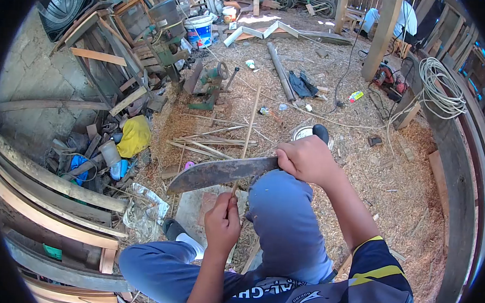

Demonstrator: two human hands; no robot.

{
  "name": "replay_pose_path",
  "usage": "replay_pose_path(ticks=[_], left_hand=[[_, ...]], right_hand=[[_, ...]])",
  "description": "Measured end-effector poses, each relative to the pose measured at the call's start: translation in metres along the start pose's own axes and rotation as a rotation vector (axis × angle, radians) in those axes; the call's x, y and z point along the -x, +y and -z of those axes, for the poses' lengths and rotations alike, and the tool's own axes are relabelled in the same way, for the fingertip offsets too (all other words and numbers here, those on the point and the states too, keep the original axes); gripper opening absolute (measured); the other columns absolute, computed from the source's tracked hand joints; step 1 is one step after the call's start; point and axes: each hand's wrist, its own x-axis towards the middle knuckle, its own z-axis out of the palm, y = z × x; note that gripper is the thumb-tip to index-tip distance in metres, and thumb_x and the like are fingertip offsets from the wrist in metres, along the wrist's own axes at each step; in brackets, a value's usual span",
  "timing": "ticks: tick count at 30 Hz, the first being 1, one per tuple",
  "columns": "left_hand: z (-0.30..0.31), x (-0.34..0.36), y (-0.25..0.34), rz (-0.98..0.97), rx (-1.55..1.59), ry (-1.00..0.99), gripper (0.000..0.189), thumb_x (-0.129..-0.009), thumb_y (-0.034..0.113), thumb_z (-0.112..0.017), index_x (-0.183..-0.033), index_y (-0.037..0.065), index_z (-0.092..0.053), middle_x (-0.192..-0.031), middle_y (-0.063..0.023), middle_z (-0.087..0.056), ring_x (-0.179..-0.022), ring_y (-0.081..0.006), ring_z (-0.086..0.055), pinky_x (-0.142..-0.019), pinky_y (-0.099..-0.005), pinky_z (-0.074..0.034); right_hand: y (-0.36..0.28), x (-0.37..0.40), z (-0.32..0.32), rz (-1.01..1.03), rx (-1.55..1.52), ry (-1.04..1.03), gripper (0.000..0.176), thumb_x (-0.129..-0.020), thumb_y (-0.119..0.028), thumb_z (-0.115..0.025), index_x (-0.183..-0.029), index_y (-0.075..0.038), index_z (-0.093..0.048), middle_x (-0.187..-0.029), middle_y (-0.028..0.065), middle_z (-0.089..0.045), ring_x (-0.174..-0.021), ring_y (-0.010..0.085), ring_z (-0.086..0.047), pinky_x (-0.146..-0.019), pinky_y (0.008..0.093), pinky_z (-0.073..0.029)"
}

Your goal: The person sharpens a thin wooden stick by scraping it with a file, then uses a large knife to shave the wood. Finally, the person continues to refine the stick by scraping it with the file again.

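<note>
My right hand (306, 160) is wrapped round the handle of a machete (214, 174), whose dark end sticks out past the fist. The broad, rust-stained blade points left, just above my raised knee. A long thin wooden stick (251, 124) is pinched in my left hand (222, 219), below the blade. It runs away from me and crosses the blade close to the fingers. Several loose wooden strips (215, 142) lie crosswise on the ground beyond the blade. A flat board (190, 206) lies under my left hand.
Wood shavings cover the ground. A green metal machine part (204, 97), a grey pipe (281, 71) and a paint bucket (198, 31) stand or lie ahead. Timber (54, 188) is stacked at left. Coiled cable (442, 88) hangs at right, near a person (405, 20) in the back.
</note>
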Motion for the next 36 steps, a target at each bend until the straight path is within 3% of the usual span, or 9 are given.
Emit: replay_pose_path(ticks=[8,11,14,17,25,32,36], left_hand=[[0.004,0.016,-0.01,0.015,0.001,0.006,0.004,-0.101,0.002,-0.061,-0.101,0.002,-0.066,-0.071,-0.0142,-0.063,-0.057,-0.0251,-0.064,-0.054,-0.0355,-0.047],[0.013,0.037,-0.018,0.066,-0.039,-0.046,0.01,-0.104,0.006,-0.058,-0.1,0.002,-0.065,-0.069,-0.0073,-0.058,-0.059,-0.011,-0.054,-0.055,-0.0306,-0.043],[0.019,0.052,-0.031,0.04,-0.067,-0.059,0.004,-0.1,0.003,-0.062,-0.099,0.004,-0.067,-0.068,-0.0131,-0.061,-0.052,-0.0257,-0.061,-0.051,-0.0378,-0.044],[0.024,0.056,-0.035,-0.029,-0.083,-0.058,0.004,-0.099,0.003,-0.063,-0.097,0.005,-0.066,-0.065,-0.0128,-0.058,-0.051,-0.0278,-0.059,-0.05,-0.0392,-0.044],[0.033,0.072,-0.058,-0.096,-0.126,-0.093,0.003,-0.097,0.003,-0.065,-0.095,0.005,-0.064,-0.061,-0.0119,-0.052,-0.05,-0.0284,-0.057,-0.049,-0.039,-0.042],[0.031,0.084,-0.064,0.02,-0.065,-0.095,0.011,-0.101,0.008,-0.058,-0.095,0.001,-0.065,-0.066,-0.0128,-0.057,-0.055,-0.0241,-0.057,-0.054,-0.0367,-0.043],[0.028,0.088,-0.075,0.016,-0.035,-0.067,0.007,-0.102,0.007,-0.062,-0.101,0.003,-0.067,-0.065,-0.0117,-0.057,-0.054,-0.0239,-0.06,-0.053,-0.0369,-0.044]], right_hand=[[0.006,0.006,0.009,-0.016,0.034,0.014,0.031,-0.101,-0.028,-0.054,-0.079,-0.008,-0.061,-0.068,0.0132,-0.065,-0.067,0.037,-0.067,-0.064,0.0491,-0.052],[0.011,0.013,0.007,-0.054,-0.006,0.045,0.029,-0.101,-0.025,-0.054,-0.078,-0.007,-0.06,-0.067,0.0148,-0.063,-0.066,0.0383,-0.065,-0.063,0.0504,-0.05],[0.019,0.023,0.006,-0.098,-0.027,0.053,0.028,-0.1,-0.021,-0.055,-0.077,-0.006,-0.058,-0.066,0.0175,-0.059,-0.065,0.0402,-0.062,-0.063,0.0518,-0.047],[0.023,0.03,0.015,-0.124,-0.008,0.068,0.029,-0.1,-0.02,-0.054,-0.076,-0.005,-0.058,-0.065,0.018,-0.058,-0.065,0.041,-0.061,-0.063,0.0518,-0.047],[0.038,0.049,0.032,-0.2,0.081,0.09,0.03,-0.101,-0.024,-0.055,-0.077,-0.007,-0.061,-0.067,0.0181,-0.061,-0.066,0.041,-0.063,-0.062,0.0532,-0.047],[0.033,0.046,0.035,-0.156,0.135,0.097,0.032,-0.101,-0.027,-0.054,-0.077,-0.008,-0.062,-0.065,0.016,-0.062,-0.065,0.0396,-0.064,-0.062,0.0522,-0.049],[0.034,0.043,0.029,-0.132,0.159,0.108,0.034,-0.102,-0.028,-0.054,-0.075,-0.009,-0.063,-0.064,0.0149,-0.062,-0.064,0.0386,-0.065,-0.062,0.052,-0.05]])
